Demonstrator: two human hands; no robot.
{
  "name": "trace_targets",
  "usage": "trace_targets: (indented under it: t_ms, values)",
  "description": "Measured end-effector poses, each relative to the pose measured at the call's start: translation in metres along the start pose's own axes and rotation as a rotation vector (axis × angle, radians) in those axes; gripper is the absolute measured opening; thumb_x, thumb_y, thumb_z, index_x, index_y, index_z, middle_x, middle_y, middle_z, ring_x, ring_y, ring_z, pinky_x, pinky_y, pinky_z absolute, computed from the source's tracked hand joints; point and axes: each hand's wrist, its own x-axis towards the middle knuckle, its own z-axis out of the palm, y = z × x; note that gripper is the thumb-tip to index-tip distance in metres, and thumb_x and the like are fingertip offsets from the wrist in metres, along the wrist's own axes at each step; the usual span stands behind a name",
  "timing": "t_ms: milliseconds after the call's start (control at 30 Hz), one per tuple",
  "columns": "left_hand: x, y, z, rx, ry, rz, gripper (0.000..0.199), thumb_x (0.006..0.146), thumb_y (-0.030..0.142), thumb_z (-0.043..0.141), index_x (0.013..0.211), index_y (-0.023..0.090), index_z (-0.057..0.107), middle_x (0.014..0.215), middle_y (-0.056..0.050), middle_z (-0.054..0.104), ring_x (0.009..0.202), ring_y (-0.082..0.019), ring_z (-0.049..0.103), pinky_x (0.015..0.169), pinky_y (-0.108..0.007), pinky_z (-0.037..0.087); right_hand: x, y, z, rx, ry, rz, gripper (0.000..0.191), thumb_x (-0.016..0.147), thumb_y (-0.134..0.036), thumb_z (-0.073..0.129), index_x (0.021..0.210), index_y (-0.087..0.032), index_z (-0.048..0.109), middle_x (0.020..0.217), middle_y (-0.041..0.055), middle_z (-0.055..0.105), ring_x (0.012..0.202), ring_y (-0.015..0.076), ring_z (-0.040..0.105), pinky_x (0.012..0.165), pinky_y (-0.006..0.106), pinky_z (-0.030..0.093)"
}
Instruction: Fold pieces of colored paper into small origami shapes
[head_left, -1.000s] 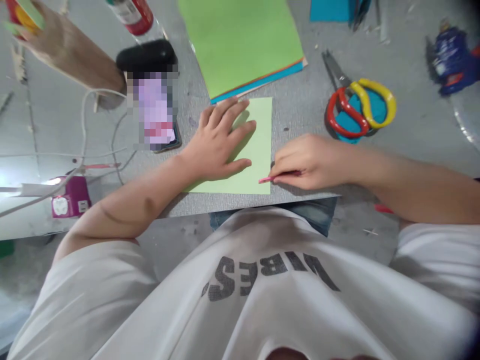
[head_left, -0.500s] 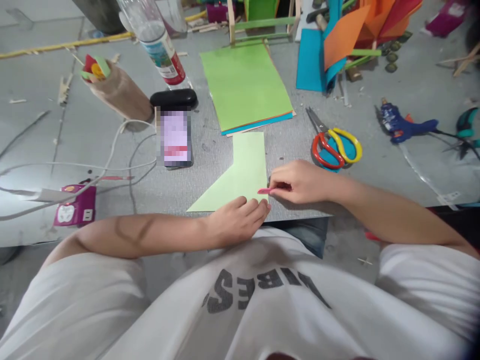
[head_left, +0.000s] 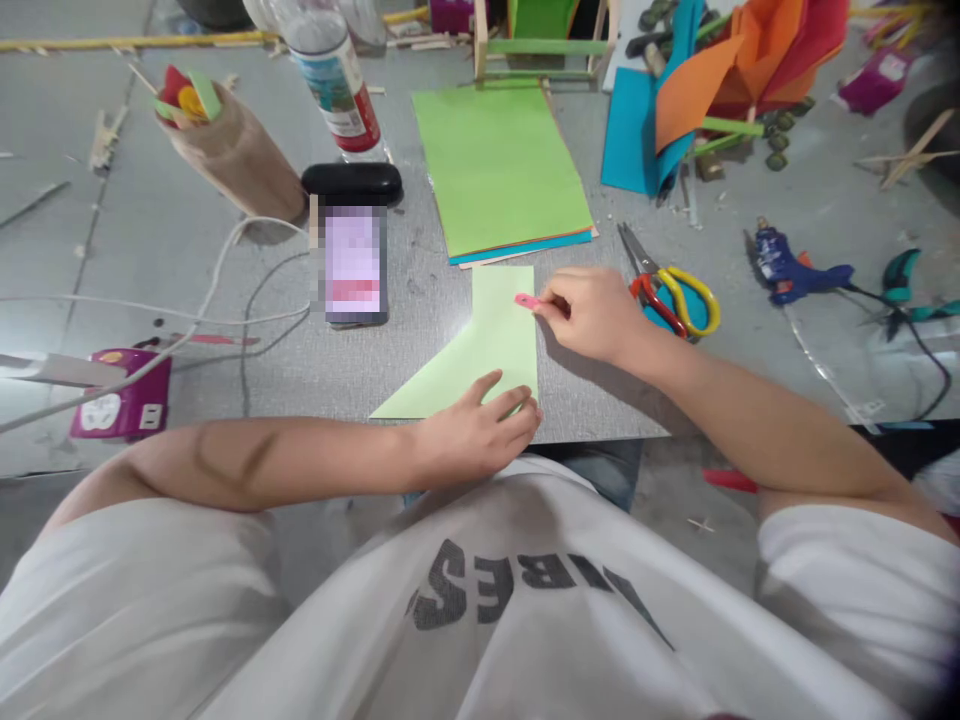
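Observation:
A folded pale green paper (head_left: 499, 330) lies near the table's front edge, with a slanted flap reaching left. My left hand (head_left: 480, 430) rests on its lower part, fingers slightly spread and pressing it flat. At the paper's right edge, my right hand (head_left: 589, 312) is closed around a small flat pink stick-like piece (head_left: 527, 301). Its tip lies over the upper part of the paper; the rest is hidden in my fingers. Just right of that hand lie scissors (head_left: 694, 300) with red and yellow handles, on a blue scrap.
A stack of coloured paper (head_left: 502, 170) lies ahead. To the left are a phone (head_left: 354, 265), a black case (head_left: 352, 184), a bottle (head_left: 337, 90), a brown holder (head_left: 240, 160) and a purple power socket (head_left: 127, 395) with cables. A blue glue gun (head_left: 799, 265) lies right.
My right hand has moved away from me along the paper's right edge with the pink piece. My left hand's fingers have spread a little while staying on the paper.

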Motion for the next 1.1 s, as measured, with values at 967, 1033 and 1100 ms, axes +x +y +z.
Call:
trace_targets:
  t_ms: [967,1033,1100]
  values:
    - [0.001,-0.001,-0.012,-0.163,-0.325,-0.337,0.107,0.115,0.075,0.084,0.200,0.022,0.047,0.206,-0.033,0.042,0.184,-0.070,0.048,0.129,-0.102,0.055,-0.001,0.032,-0.048,-0.347,-0.098,0.293,0.021,0.119,-0.041,0.071,0.106,-0.029,0.082,0.110,0.0178,0.090,0.103,0.0447,0.084,0.084,0.053,0.055]
    - [-0.003,0.002,-0.010,-0.093,-0.249,-0.186,0.081,0.119,0.054,0.085,0.192,0.028,0.061,0.202,-0.024,0.054,0.177,-0.060,0.061,0.127,-0.092,0.065,-0.004,0.042,-0.046,-0.326,0.001,0.209,0.017,0.117,-0.038,0.072,0.113,-0.026,0.084,0.124,0.0222,0.090,0.119,0.0510,0.085,0.098,0.065,0.063]
    - [-0.006,0.002,-0.008,-0.052,-0.097,-0.008,0.056,0.123,0.031,0.078,0.179,0.035,0.073,0.189,-0.014,0.070,0.168,-0.044,0.072,0.127,-0.078,0.071,-0.008,0.044,-0.043,-0.274,0.111,0.091,0.021,0.114,-0.038,0.076,0.123,-0.023,0.087,0.138,0.0255,0.088,0.134,0.0552,0.082,0.115,0.076,0.064]
